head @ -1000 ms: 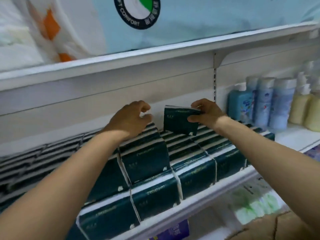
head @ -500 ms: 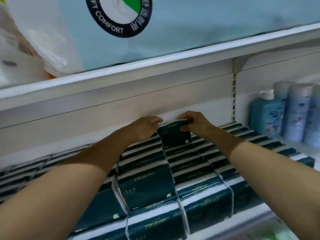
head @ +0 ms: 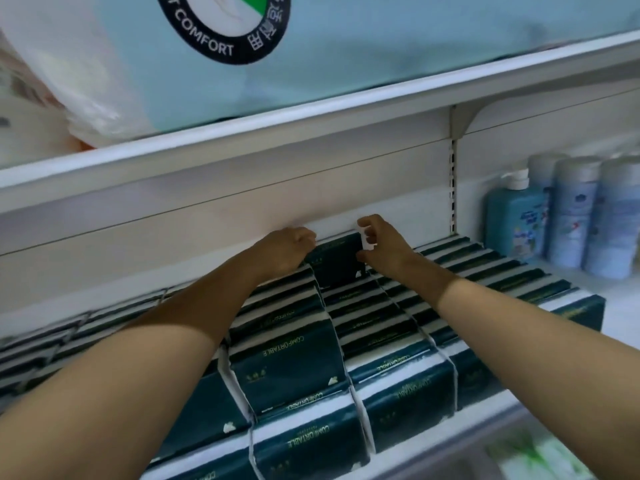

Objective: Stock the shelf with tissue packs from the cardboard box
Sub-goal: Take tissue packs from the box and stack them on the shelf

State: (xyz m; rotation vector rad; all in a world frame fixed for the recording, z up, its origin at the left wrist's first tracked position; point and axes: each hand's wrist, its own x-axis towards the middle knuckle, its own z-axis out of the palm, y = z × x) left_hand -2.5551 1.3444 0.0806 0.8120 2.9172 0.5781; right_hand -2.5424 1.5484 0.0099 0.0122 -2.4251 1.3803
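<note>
Head view, shelf [head: 620, 317]: rows [head: 287, 372] of dark packs run 6 to 12 o'clock, upright.
Tissue pack [head: 334, 261]: upright at 12 o'clock, likely closing the middle row's back gap.
Right hand [head: 384, 247]: fingers pinch its right edge, seating it.
Left hand [head: 284, 251]: curled at its left edge; grip hidden.

A large pale-blue package [head: 398, 50] fills the top of the frame, and its round black-ringed logo [head: 225, 26] reads "COMFORT". At the upper left, a white plastic-wrapped bundle [head: 69, 81] touches it. At the right edge a teal pump bottle [head: 512, 220] stands upright just beside a cluster of pale-blue cylindrical canisters [head: 575, 209] with grey caps. Blurred green-and-white packs [head: 533, 459] show at the lower right.
</note>
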